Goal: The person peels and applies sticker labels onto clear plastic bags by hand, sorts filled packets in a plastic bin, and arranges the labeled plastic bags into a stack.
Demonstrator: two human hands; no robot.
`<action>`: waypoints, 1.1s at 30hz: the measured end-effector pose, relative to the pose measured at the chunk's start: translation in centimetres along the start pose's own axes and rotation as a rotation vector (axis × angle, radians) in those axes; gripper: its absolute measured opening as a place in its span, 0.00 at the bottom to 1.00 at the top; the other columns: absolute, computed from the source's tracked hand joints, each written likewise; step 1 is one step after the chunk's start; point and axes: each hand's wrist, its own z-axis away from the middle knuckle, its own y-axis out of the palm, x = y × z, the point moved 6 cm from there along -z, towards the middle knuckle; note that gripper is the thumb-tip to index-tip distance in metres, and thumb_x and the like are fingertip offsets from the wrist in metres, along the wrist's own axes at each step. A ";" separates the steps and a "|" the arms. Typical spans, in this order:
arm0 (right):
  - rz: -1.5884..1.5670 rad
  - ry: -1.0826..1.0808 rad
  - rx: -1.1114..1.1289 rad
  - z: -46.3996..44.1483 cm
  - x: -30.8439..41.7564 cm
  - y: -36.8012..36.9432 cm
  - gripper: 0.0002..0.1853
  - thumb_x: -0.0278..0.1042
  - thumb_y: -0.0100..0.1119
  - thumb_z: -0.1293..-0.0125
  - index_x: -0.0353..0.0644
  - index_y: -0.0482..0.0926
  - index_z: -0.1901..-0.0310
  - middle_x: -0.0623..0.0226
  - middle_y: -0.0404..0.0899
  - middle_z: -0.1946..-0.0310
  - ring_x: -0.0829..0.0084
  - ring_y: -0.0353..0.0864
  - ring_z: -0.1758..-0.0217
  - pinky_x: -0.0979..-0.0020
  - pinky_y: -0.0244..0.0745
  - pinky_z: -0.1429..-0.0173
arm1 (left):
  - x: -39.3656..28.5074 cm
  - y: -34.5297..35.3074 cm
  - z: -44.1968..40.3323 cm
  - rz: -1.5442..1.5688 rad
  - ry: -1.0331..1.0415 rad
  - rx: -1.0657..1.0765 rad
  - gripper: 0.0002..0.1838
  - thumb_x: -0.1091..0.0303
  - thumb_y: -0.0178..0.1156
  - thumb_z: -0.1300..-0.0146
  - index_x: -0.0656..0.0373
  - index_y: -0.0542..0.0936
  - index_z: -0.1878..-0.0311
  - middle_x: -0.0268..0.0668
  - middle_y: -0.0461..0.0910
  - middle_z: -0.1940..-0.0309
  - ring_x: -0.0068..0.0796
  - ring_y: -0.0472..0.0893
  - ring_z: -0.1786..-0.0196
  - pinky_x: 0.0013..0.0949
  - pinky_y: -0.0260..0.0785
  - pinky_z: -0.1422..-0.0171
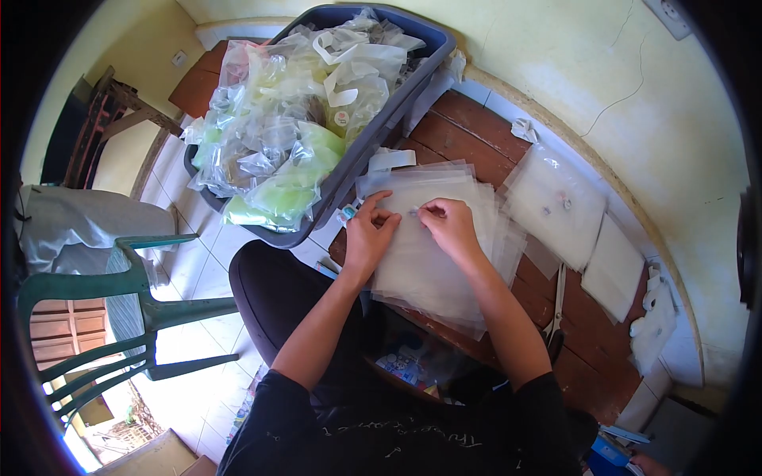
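Note:
In front of me a stack of clear plastic sheets or bags (429, 262) lies on a reddish-brown wooden table (575, 357). My left hand (371, 230) rests at the stack's left edge, its thumb and index finger curved with a gap between them. Over the upper middle of the stack, my right hand (448, 226) pinches something small and pale that I cannot make out. A small light blue item (348, 212) sits just left of my left hand. Scissors (558, 301) lie to the right of the stack.
A grey bin (381, 131) full of plastic bags (278, 143) stands at the upper left. More clear packets (556, 206) and white pieces (655, 317) lie along the wall. A green chair (151, 317) is at the left. Another person's hand (649, 464) shows at the lower right.

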 end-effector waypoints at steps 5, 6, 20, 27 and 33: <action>-0.092 0.172 0.052 0.5 -1.2 -0.6 0.11 0.32 0.62 0.39 0.29 0.83 0.66 0.60 0.84 0.79 0.78 0.76 0.84 0.74 0.70 0.78 | 0.1 0.4 0.4 -0.171 0.178 0.048 0.17 0.79 0.68 0.46 0.60 0.83 0.52 0.33 0.81 0.70 0.19 0.78 0.71 0.24 0.71 0.64; -0.124 0.214 0.076 0.7 -1.3 -0.5 0.11 0.32 0.61 0.39 0.29 0.83 0.66 0.60 0.83 0.79 0.79 0.74 0.86 0.75 0.68 0.80 | -0.1 0.4 0.5 -0.218 0.227 0.043 0.18 0.79 0.68 0.47 0.59 0.84 0.51 0.32 0.81 0.69 0.18 0.77 0.70 0.23 0.70 0.64; 0.005 0.196 0.094 1.0 -0.6 0.4 0.11 0.31 0.59 0.37 0.29 0.83 0.67 0.59 0.83 0.80 0.75 0.78 0.85 0.73 0.73 0.79 | -1.2 0.8 1.2 -0.245 0.301 0.001 0.08 0.79 0.66 0.44 0.63 0.83 0.60 0.41 0.79 0.68 0.33 0.81 0.69 0.33 0.74 0.62; 0.143 0.089 0.007 1.3 0.2 0.6 0.10 0.31 0.62 0.38 0.29 0.83 0.67 0.55 0.83 0.79 0.66 0.84 0.80 0.68 0.79 0.69 | -0.7 1.1 1.6 -0.305 0.369 -0.027 0.09 0.79 0.65 0.44 0.60 0.86 0.60 0.39 0.78 0.67 0.31 0.80 0.69 0.32 0.73 0.63; 0.325 -0.097 -0.093 1.4 0.3 1.1 0.10 0.32 0.64 0.39 0.32 0.82 0.70 0.51 0.83 0.77 0.53 0.84 0.74 0.61 0.80 0.64 | -1.9 1.6 3.2 -0.488 0.612 -0.073 0.13 0.81 0.62 0.50 0.59 0.87 0.61 0.41 0.75 0.65 0.41 0.77 0.62 0.40 0.72 0.56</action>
